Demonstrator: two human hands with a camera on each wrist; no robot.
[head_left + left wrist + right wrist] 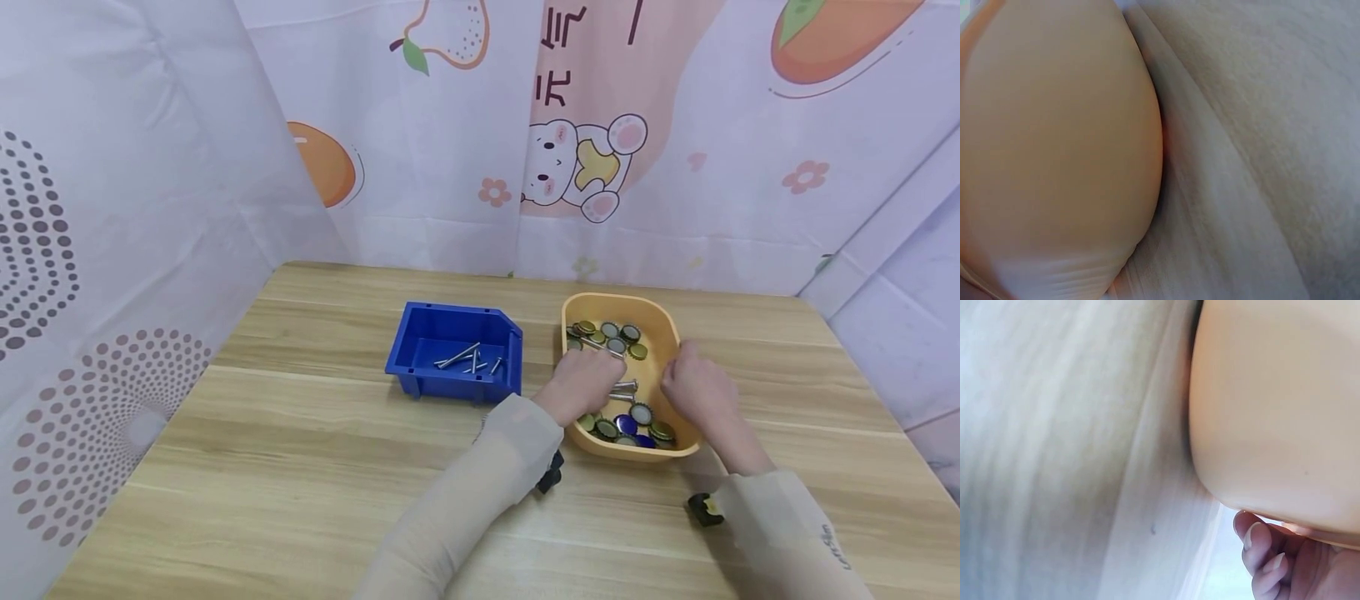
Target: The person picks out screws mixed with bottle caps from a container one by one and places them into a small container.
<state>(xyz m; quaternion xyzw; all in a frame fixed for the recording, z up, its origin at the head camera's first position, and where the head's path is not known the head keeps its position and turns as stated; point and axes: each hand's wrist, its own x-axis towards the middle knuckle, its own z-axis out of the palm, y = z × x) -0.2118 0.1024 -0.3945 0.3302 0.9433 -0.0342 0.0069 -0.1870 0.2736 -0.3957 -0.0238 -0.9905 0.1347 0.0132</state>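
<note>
An orange plastic bin (652, 317) holds bottle caps (626, 425) and long metal screws (622, 392). My left hand (585, 379) reaches over its left side, fingers bent down among the screws; the fingertips are hidden, so a hold on anything does not show. My right hand (697, 383) grips the right rim, and its curled fingers (1259, 540) show against the edge in the right wrist view. The bin's outer wall (1060, 137) fills much of the left wrist view. A blue bin (453, 386) to the left contains several screws (459, 356).
Both bins stand on a wood-grain table (300, 467). A printed curtain (435, 150) hangs behind the table, with another white cloth (135, 208) along the left side. Black wrist straps (551, 473) show at both sleeves.
</note>
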